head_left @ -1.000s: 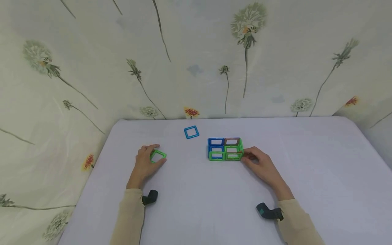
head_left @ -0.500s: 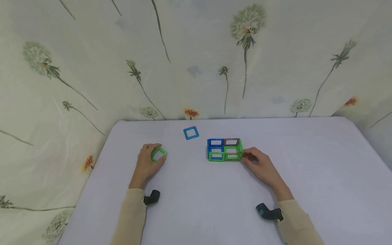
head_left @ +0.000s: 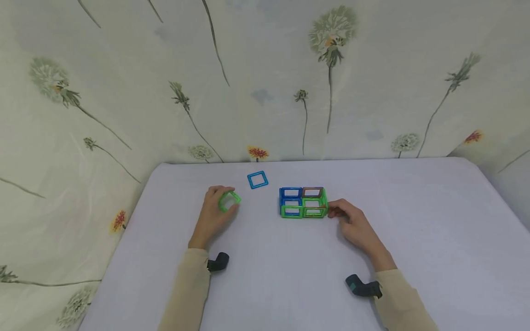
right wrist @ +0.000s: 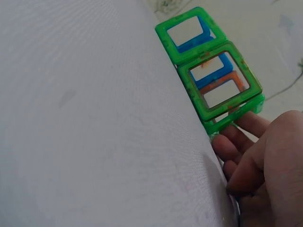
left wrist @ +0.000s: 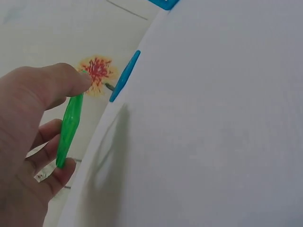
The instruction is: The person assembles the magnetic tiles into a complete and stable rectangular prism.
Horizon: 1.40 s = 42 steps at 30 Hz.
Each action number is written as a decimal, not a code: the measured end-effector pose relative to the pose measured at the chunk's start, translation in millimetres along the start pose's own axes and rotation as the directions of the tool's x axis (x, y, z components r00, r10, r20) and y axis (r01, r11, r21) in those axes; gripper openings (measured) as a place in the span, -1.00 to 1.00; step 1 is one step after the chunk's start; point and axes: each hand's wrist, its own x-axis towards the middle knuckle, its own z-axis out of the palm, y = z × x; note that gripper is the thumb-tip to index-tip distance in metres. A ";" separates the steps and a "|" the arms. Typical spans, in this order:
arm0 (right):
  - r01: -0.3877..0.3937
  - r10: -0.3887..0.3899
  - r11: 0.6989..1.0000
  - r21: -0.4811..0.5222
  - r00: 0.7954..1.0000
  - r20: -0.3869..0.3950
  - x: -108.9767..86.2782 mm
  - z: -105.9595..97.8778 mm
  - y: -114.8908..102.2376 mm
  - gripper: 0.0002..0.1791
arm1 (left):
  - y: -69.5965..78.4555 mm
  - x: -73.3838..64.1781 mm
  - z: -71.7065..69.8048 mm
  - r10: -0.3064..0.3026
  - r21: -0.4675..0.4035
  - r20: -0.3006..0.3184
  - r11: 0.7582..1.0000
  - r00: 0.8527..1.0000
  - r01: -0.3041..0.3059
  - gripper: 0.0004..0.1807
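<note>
My left hand [head_left: 210, 219] pinches a green square magnetic tile [head_left: 236, 196] by its edges, between thumb and fingers. Seen edge-on in the left wrist view, that green tile [left wrist: 70, 125] is raised, with a shadow on the white cloth. At mid-table stands a box-like frame of joined magnetic tiles [head_left: 303, 211], blue on the left, green and orange-brown on the right. My right hand [head_left: 359, 226] rests beside the frame's right end. In the right wrist view its bent fingers [right wrist: 239, 137] are right at the green end wall, while the thumb [right wrist: 248, 177] is off the frame.
A single blue square tile [head_left: 260, 186] lies flat near the table's back edge, left of the frame. White cloth covers the table [head_left: 281, 271]. Behind it hangs a dandelion-print cloth [head_left: 256, 124]. A dark camera is strapped at each wrist.
My left hand has moved right, carrying the green tile closer to the frame. The right thumb has drawn back from the frame's end. The frame and blue tile have stayed put.
</note>
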 end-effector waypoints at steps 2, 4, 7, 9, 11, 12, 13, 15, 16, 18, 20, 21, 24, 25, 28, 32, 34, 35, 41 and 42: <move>-0.017 0.017 1.000 -0.003 1.000 0.005 0.6 -0.9 -1.6 -0.31 | 3.7 3.3 2.7 0.018 0.012 -0.005 1.000 1.000 -0.018 -0.53; -0.028 0.028 1.000 -0.014 1.000 0.007 1.0 -1.0 -3.3 -0.35 | 7.3 6.3 4.9 0.038 0.010 -0.008 0.999 0.999 -0.038 -0.53; -0.036 0.036 0.998 -0.044 0.999 0.005 1.0 -0.3 -4.4 -0.56 | 12.2 10.1 7.8 0.067 0.002 -0.009 0.998 0.998 -0.067 -0.53; -0.049 0.049 0.997 -0.058 0.999 0.006 0.4 0.0 -5.1 -0.70 | 15.9 12.4 9.7 0.082 -0.007 -0.004 0.997 0.997 -0.082 -0.53; -0.066 0.067 0.996 -0.066 0.998 0.010 -0.1 0.0 -5.3 -0.66 | 19.9 14.7 11.6 0.098 -0.007 -0.004 0.995 0.995 -0.098 -0.54; -0.077 0.078 0.995 -0.063 0.997 0.011 -0.4 -0.2 -5.3 -0.59 | 22.1 15.9 12.6 0.109 -0.005 -0.005 0.994 0.994 -0.110 -0.54; -0.086 0.088 0.995 -0.057 0.996 0.017 -0.5 -0.3 -5.7 -0.54 | 24.7 17.0 13.2 0.123 -0.006 -0.007 0.992 0.992 -0.123 -0.54; -0.105 0.106 0.993 -0.048 0.994 0.026 -0.4 -0.6 -6.0 -0.45 | 30.6 19.1 14.8 0.149 -0.008 -0.009 0.989 0.989 -0.149 -0.53; -0.108 0.109 0.993 -0.045 0.994 0.029 -0.3 -0.7 -6.1 -0.43 | 34.3 20.1 15.4 0.163 -0.012 -0.008 0.987 0.987 -0.163 -0.53; -0.107 0.109 0.993 -0.042 0.993 0.036 -0.3 -0.9 -6.5 -0.43 | 41.4 22.2 17.2 0.183 -0.019 -0.004 0.983 0.983 -0.183 -0.53; -0.091 0.093 0.995 -0.041 0.995 0.047 -0.2 -1.4 -6.8 -0.49 | 48.1 24.7 20.1 0.193 -0.022 0.005 0.981 0.981 -0.193 -0.52; -0.076 0.078 0.996 -0.038 0.996 0.048 -0.3 -1.6 -6.8 -0.55 | 51.5 25.9 21.7 0.200 -0.024 0.009 0.980 0.980 -0.200 -0.53; -0.040 0.042 0.998 -0.042 0.998 0.053 -0.5 -1.9 -6.7 -0.58 | 60.7 30.0 27.3 0.237 -0.035 0.018 0.971 0.971 -0.236 -0.54; -0.039 0.042 0.998 -0.046 0.998 0.050 -0.5 -1.8 -6.5 -0.58 | 63.6 31.4 29.3 0.250 -0.035 0.021 0.968 0.968 -0.249 -0.54; -0.066 0.068 0.996 -0.057 0.997 0.044 -0.4 -1.2 -6.4 -0.61 | 73.1 34.3 34.8 0.289 -0.037 0.029 0.957 0.957 -0.288 -0.55; -0.109 0.112 0.992 -0.059 0.993 0.045 -0.4 -1.0 -7.0 -0.46 | 85.2 36.0 42.9 0.322 -0.038 0.052 0.947 0.945 -0.320 -0.57; -0.114 0.117 0.992 -0.056 0.992 0.050 -0.4 -1.6 -7.8 -0.44 | 90.9 36.2 46.7 0.341 -0.046 0.065 0.940 0.938 -0.339 -0.57; -0.115 0.118 0.992 -0.050 0.992 0.053 -0.5 -1.9 -8.3 -0.44 | 93.6 36.2 48.6 0.349 -0.047 0.073 0.937 0.934 -0.346 -0.57; -0.104 0.105 0.994 -0.014 0.991 0.080 -0.5 -3.8 -12.7 -0.48 | 104.5 36.5 59.0 0.369 -0.059 0.123 0.929 0.921 -0.364 -0.56; -0.096 0.097 0.995 -0.020 0.992 0.081 -0.4 -4.0 -13.3 -0.51 | 105.9 36.6 60.2 0.373 -0.065 0.129 0.928 0.919 -0.367 -0.56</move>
